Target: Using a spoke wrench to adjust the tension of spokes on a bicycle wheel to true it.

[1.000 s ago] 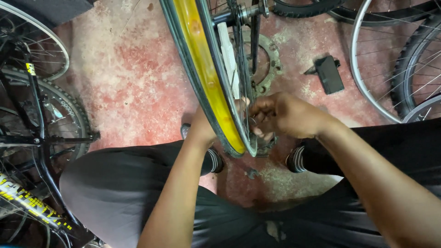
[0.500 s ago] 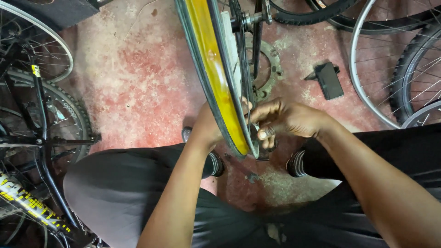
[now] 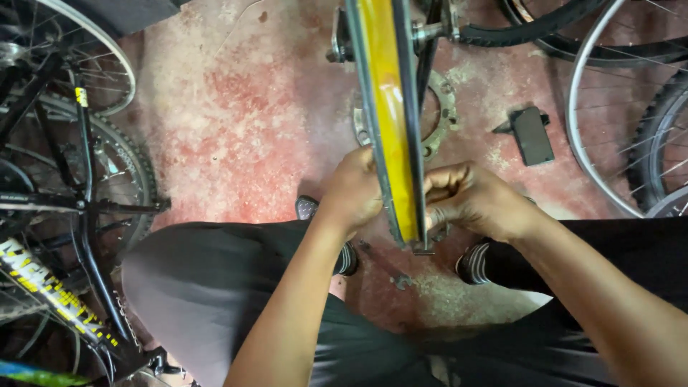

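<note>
A bare bicycle wheel rim (image 3: 390, 107) with a yellow strip along its inner channel stands upright between my knees, seen edge-on. My left hand (image 3: 355, 190) presses against the rim's left side, fingers closed around it. On the rim's right side, my right hand (image 3: 469, 197) is curled, fingertips pinched at the spokes near the lower edge; what it pinches is hidden. The wheel's hub and axle (image 3: 430, 29) show at the top.
A metal chainring (image 3: 444, 107) and a black pedal (image 3: 532, 135) lie on the worn red floor (image 3: 236, 107). A black bicycle (image 3: 64, 215) stands at the left. Other wheels and tyres (image 3: 609, 93) lean at the right. Small metal parts (image 3: 398, 279) lie between my shoes.
The view has shifted, so the rim now stands nearly vertical in the middle. Both hands have stayed on the rim, the right hand now slightly lower and more curled.
</note>
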